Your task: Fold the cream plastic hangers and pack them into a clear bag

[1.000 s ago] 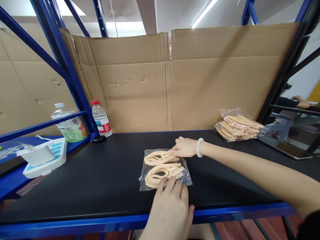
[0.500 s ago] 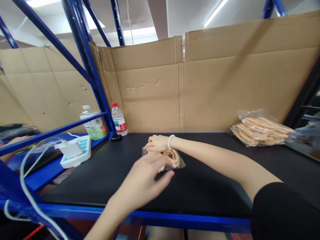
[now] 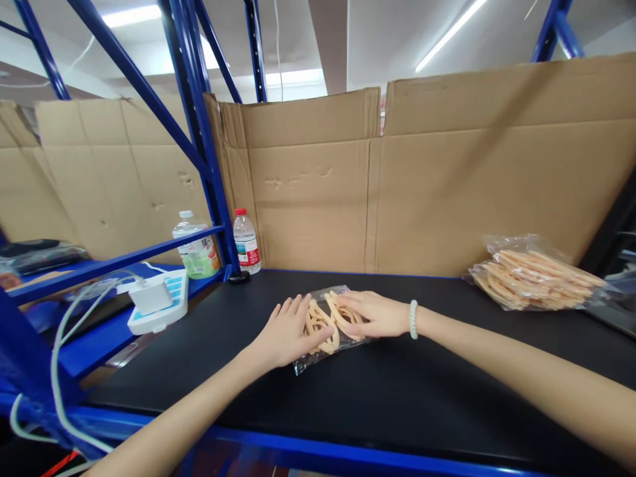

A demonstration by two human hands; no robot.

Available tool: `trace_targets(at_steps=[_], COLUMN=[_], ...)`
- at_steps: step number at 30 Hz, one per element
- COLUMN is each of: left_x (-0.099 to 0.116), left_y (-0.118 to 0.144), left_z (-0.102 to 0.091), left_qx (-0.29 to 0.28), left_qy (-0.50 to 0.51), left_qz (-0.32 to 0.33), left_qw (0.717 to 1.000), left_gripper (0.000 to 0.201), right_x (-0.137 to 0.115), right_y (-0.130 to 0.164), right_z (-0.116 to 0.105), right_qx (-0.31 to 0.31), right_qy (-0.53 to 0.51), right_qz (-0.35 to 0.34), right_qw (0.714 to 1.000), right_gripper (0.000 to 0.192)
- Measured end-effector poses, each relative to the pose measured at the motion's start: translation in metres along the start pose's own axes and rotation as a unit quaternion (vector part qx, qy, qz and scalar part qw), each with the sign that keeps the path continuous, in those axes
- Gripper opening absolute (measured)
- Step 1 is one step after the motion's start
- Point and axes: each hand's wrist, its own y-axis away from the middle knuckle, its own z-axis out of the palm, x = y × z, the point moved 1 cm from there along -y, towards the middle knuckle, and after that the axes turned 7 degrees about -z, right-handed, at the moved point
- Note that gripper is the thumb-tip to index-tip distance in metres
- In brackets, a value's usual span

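A clear plastic bag (image 3: pixel 314 358) lies flat on the black tabletop. Inside it are beige, curved, loop-like pieces (image 3: pixel 322 324) whose exact kind I cannot make out. My left hand (image 3: pixel 284 334) rests at the bag's left edge, fingers stretched out and thumb reaching over the loops. From the other side, my right hand (image 3: pixel 378 314) lies on the bag's right part, with the fingers extended and the thumb apart. A pale beaded bracelet (image 3: pixel 413 319) circles my right wrist. The fingers cover parts of the bag's left and right sides.
Several clear bags of similar beige pieces (image 3: pixel 536 281) are piled at the right. A red-capped water bottle (image 3: pixel 247 242) and a juice bottle (image 3: pixel 197 252) stand near the blue rack post. A white power strip (image 3: pixel 158 318) with cables is at left. Cardboard (image 3: pixel 318 199) walls the back.
My right hand has shifted from the bag's far left to its right side. The left hand has drawn back to the bag's left edge, uncovering more loops. The camera view has tilted up slightly.
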Motion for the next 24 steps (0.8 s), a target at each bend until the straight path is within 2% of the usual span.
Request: trace_targets(at_steps=[5,9,15,18,24], left_x=[0.020,0.017,-0.018,-0.041,-0.088], left_y=[0.020,0.020,-0.002,-0.022,-0.064], left_z=[-0.002,0.002,0.004,-0.001,-0.015], left_qx=[-0.020,-0.010,-0.016,-0.028,-0.052], left_qy=[-0.036,-0.065,-0.077,-0.068,-0.051], left_qz=[0.017,0.045,0.074,0.103,0.092], left_qw=[0.999,0.997,0.994,0.992,0.993], left_gripper=[0.104,0.098,0.098,0.097,0.097], right_x=[-0.017,-0.017,-0.013,-0.005,0.018], right_y=[0.013,0.012,-0.007,-0.031,-0.091], right_z=[0.000,-0.003,0.005,0.010,0.023], right_qx=[-0.067,-0.071,-0.056,-0.057,-0.050], right_qy=[-0.007,0.003,0.008,0.028,0.033], right_qz=[0.028,0.029,0.035,0.051,0.083], right_qw=[0.997,0.997,0.998,0.997,0.995], right_gripper=[0.103,0.112,0.104,0.104,0.101])
